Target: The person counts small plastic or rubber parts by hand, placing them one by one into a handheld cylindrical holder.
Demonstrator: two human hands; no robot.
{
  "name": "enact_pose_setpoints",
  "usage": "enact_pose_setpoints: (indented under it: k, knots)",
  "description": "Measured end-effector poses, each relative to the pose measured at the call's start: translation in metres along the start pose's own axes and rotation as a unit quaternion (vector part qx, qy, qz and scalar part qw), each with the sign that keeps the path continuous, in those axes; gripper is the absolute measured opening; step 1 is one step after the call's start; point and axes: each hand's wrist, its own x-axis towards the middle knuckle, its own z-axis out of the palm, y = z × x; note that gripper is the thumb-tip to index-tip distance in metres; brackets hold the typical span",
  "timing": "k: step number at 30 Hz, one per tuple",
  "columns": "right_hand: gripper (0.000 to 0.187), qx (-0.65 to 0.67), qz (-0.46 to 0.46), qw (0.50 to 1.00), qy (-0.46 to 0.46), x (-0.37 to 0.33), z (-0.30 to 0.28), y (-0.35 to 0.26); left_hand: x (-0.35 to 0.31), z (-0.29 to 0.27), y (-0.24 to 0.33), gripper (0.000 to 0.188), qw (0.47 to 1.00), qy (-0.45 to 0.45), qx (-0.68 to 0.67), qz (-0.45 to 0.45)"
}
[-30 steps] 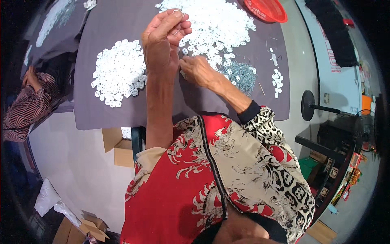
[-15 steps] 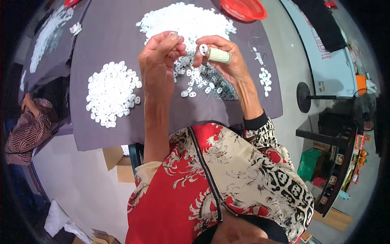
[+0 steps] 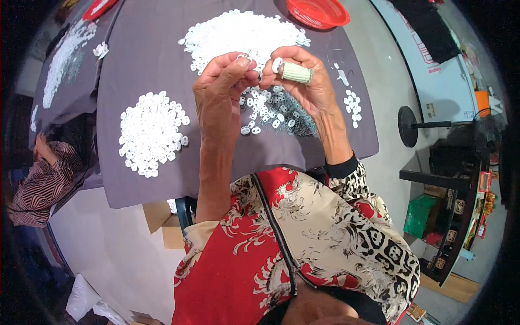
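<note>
My left hand [image 3: 223,86] is raised over the table with thumb and fingertips pinched together. A small metallic bit shows at its fingertips, too small to name. Close beside it, my right hand [image 3: 314,92] grips a small white oval plastic piece [image 3: 277,65] with its fingertips. In the earlier frame that piece shows two holes. A pale green ribbed sleeve [image 3: 297,73] wraps one finger of my right hand. Beneath the hands lie loose white two-holed pieces [image 3: 271,105] and a heap of thin grey pins [image 3: 298,116].
A large heap of white pieces [image 3: 244,35] covers the table's far side, with another heap [image 3: 151,132] at left. A red basket [image 3: 319,13] stands at the far right above a few white pieces [image 3: 352,105]. Another person's patterned sleeve [image 3: 49,187] shows at far left.
My hands have come closer together, the left moving right. The white piece in my right hand has turned more edge-on. The whole view has shifted slightly.
</note>
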Motion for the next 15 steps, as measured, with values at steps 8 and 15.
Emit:
enact_pose_setpoints:
  k: [8, 15]
  knots:
    - [0.023, -0.086, -0.044, 0.994, 0.042, 0.008, 0.006, -0.015, -0.002, 0.004, -0.006, 0.015, 1.0, -0.009, -0.005, 0.001]
    - [0.019, -0.14, -0.094, 0.983, 0.065, 0.013, 0.015, -0.01, -0.004, 0.01, -0.011, 0.017, 0.999, -0.033, -0.016, 0.002]
